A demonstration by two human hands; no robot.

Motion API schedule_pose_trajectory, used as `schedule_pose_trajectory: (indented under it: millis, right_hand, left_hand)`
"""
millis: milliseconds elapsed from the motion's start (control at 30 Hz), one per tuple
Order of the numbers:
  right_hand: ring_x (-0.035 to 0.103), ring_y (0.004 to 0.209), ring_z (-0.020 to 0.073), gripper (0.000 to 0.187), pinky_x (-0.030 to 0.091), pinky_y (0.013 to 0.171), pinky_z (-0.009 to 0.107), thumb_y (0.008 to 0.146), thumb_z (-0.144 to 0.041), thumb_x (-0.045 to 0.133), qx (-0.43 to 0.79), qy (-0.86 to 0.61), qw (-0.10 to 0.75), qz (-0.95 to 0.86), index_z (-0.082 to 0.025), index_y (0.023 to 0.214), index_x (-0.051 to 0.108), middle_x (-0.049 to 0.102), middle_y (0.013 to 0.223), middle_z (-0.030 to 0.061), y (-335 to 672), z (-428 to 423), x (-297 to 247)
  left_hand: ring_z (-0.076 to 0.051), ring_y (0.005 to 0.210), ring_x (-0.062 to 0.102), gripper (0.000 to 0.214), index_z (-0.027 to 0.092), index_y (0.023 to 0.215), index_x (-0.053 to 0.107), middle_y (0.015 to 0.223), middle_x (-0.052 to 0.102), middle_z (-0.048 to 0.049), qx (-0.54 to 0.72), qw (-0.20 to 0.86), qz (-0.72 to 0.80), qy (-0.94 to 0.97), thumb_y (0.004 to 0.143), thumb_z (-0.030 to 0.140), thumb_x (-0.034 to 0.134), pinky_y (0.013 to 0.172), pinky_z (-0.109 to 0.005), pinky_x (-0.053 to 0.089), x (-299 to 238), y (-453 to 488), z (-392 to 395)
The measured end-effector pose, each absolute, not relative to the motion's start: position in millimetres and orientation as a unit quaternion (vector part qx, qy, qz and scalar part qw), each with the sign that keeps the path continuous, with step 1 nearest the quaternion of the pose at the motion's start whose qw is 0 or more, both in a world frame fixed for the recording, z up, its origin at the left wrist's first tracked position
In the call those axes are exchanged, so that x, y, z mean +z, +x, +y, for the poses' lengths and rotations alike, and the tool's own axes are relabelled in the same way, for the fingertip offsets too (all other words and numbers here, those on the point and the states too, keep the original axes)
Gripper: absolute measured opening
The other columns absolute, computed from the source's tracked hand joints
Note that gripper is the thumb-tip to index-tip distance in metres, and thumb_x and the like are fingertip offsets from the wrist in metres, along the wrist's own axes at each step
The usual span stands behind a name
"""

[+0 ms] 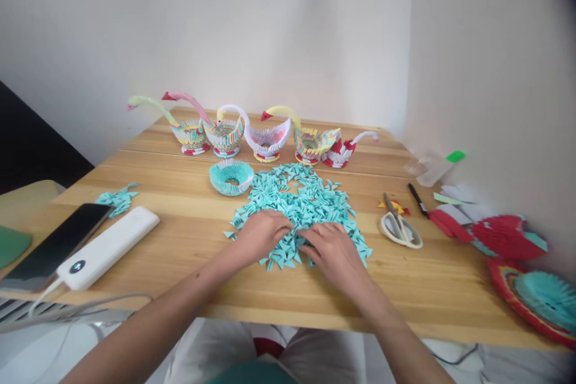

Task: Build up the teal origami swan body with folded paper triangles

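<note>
A loose heap of small teal folded paper triangles (306, 198) covers the middle of the wooden table (189, 234). My left hand (260, 234) rests palm down on the heap's near left edge, its fingers curled into the pieces. My right hand (332, 249) lies beside it on the near right edge, fingertips pressed down among the triangles. The two hands almost touch at the fingertips. What the fingers hold is hidden under them. A round teal ring (231, 177) built from the same pieces sits just beyond the heap on its left.
Several modular paper swans (265, 135) line the far edge. Scissors (399, 223) and a black pen (418, 199) lie right of the heap; red and teal paper models (508, 237) sit at the right edge. A white power bank (108, 246), a phone (56, 246) and a small teal pile (117, 198) lie left.
</note>
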State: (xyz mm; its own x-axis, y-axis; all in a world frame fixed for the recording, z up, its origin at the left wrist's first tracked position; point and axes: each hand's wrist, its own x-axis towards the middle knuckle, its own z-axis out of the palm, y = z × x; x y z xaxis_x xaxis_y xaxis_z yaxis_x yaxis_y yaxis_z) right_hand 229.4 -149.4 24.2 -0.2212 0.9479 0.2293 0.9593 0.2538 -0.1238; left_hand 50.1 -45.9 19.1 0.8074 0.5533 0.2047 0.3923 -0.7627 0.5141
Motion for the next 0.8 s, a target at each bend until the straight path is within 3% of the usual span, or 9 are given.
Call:
schedule_pose_trajectory:
  millis: [200,467,633,800]
  right_hand:
    - [0.061,0.081,0.0207,0.009,0.036,0.077,0.034,0.087,-0.016,0.061,-0.005,-0.588,0.096,-0.803,-0.023,0.087,0.067,0.067,0.082,0.002,238,-134,29]
    - [0.062,0.083,0.0194,0.022,0.038,0.078,0.034,0.088,-0.006,0.052,0.042,-0.576,0.15,-0.802,-0.022,0.091,0.065,0.07,0.088,0.0016,261,-132,16]
    - [0.06,0.087,0.0191,0.019,0.036,0.078,0.033,0.088,-0.009,0.056,0.04,-0.554,0.152,-0.817,-0.024,0.096,0.065,0.069,0.09,0.0012,260,-131,18]
    - [0.059,0.082,0.0199,0.012,0.035,0.077,0.033,0.088,-0.012,0.059,-0.009,-0.552,0.104,-0.828,-0.022,0.088,0.066,0.067,0.082,0.0027,250,-128,21]
  left_hand:
    - [-0.021,0.09,0.063,0.025,0.024,0.092,0.07,0.091,0.071,-0.0027,0.13,0.175,0.265,0.939,0.089,0.018,0.046,0.077,-0.029,0.045,17,59,-33]
    - [-0.02,0.089,0.064,0.023,0.025,0.095,0.069,0.092,0.071,-0.0024,0.122,0.209,0.271,0.932,0.09,0.024,0.047,0.077,-0.027,0.046,16,60,-25]
    - [-0.022,0.091,0.065,0.025,0.027,0.099,0.069,0.1,0.073,-0.0018,0.089,0.201,0.29,0.931,0.088,0.023,0.048,0.074,-0.027,0.046,24,65,-24]
    - [-0.024,0.084,0.066,0.022,0.027,0.094,0.07,0.089,0.074,-0.0032,0.071,0.188,0.311,0.929,0.085,0.024,0.05,0.067,-0.028,0.045,29,73,-18]
